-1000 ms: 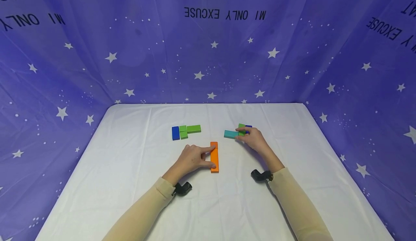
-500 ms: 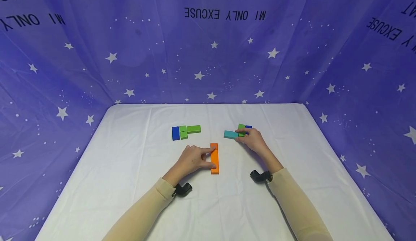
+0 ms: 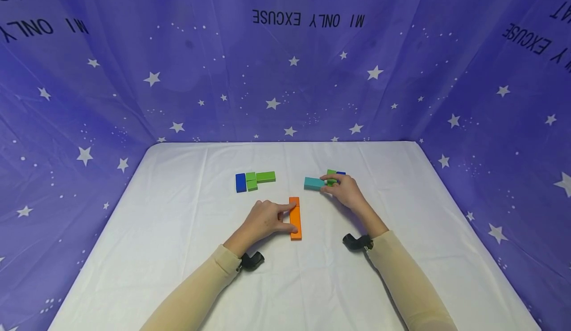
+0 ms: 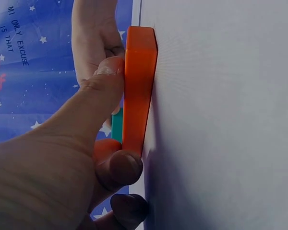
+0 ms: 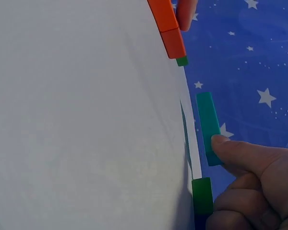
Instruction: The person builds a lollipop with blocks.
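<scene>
In the head view two orange blocks (image 3: 296, 222) lie end to end on the white table. My left hand (image 3: 263, 218) presses on their top with the thumb toward the near end and the index finger toward the far end; the thumb (image 4: 108, 72) shows on the upper face in the left wrist view. My right hand (image 3: 345, 191) pinches one end of a teal block (image 5: 207, 122) between thumb and fingers. It is raised off the cloth in the right wrist view. Beside that hand sit a green block (image 5: 202, 195) and a dark blue block (image 3: 341, 173), partly hidden by the fingers.
Left of centre, a blue block (image 3: 241, 183) stands against two small green blocks (image 3: 252, 181), with a longer green block (image 3: 266, 177) at their right. A purple starred curtain (image 3: 285, 73) closes off the table's (image 3: 187, 271) back and sides.
My right hand has lifted the teal block and shifted it slightly left, away from the green block. The orange blocks have slid a little toward me under my left hand.
</scene>
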Demonstrator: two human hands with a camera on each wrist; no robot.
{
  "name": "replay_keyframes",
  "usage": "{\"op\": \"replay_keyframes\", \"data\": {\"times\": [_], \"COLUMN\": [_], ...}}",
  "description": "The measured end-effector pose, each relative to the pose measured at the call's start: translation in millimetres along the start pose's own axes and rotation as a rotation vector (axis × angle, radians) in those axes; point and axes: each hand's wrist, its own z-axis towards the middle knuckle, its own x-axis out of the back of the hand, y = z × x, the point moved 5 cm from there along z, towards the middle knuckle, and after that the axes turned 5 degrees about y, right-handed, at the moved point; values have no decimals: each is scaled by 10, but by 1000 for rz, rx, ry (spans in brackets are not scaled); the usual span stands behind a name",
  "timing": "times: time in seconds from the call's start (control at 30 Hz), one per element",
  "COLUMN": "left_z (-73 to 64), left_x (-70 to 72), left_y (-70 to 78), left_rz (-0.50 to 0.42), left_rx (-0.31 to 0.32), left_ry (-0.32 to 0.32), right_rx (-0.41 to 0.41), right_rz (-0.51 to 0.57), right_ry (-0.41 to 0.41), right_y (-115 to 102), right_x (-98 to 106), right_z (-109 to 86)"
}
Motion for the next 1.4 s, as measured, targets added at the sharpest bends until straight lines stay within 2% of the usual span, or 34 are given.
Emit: {"op": "replay_keyframes", "data": {"times": [0.3,0.63,1.1,1.4], "left_z": [7,1,0,6], "left_x": [-11,-19,-25,-31], "left_y": [7,27,30,26], "left_rz": [-4,1,16,27], "left_rx": [-13,-55,-70,-68], "left_ry": [-6,20,33,32], "right_rx": [3,23,72,64], "right_rz": [12,2,-9,-27], "right_ry": [-30,-69,-107,-112], "right_y": [-109,-171,-271,-266], "right_x": [-74,-223,-384,-460], "right_z": [-37,-82,-88,-96]}}
